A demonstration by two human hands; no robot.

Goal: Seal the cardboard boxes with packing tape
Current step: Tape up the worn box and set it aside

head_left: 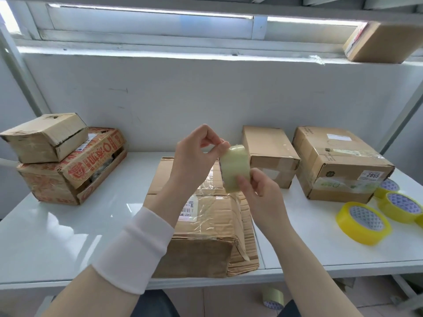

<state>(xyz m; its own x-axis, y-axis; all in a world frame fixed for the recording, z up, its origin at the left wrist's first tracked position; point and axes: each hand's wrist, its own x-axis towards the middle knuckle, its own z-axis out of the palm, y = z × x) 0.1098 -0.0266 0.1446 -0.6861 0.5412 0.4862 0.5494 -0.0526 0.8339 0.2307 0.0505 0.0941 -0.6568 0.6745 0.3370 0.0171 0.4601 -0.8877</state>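
Being gripped by the right hand [259, 189], the tape roll [234, 168] is pinched at its top by the left hand [196, 153], above the box [207, 227].

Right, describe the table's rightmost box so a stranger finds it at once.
Start at the white table, at its back right by the wall. Take the rightmost box, beside the yellow tape rolls. Unlike its neighbour, it carries a white sticker reading 2859.
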